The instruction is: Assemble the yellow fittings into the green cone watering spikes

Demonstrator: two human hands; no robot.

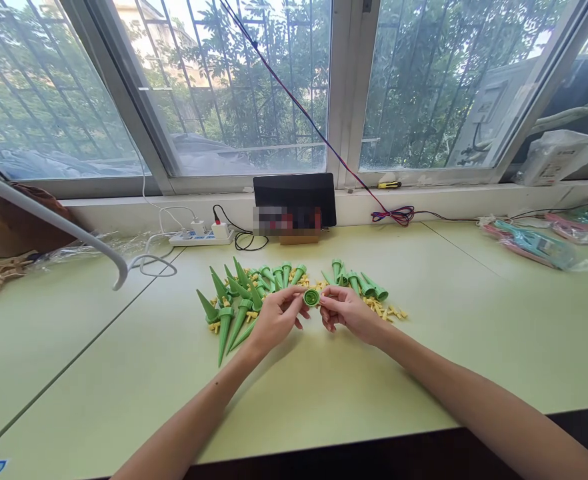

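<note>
My left hand (281,317) is closed on a green plastic watering spike (311,297), whose round open end faces me; the rest of it is hidden. At the right side of its rim, the thumb and fingers of my right hand (347,308) are pinched together. What sits between those fingertips is too small to make out. To the left of my hands lies a pile of green spikes (225,327) among small yellow valve pieces (214,327). Behind my right hand are several more green spikes (369,285), with loose yellow valve pieces (381,310) beside them.
A dark tablet (297,190) leans by the window wall on a small brown stand (299,239). Left of it lies a white power strip (201,238) with cables. A white curved tube (74,230) reaches over the table's left side. Bagged items (537,243) lie far right.
</note>
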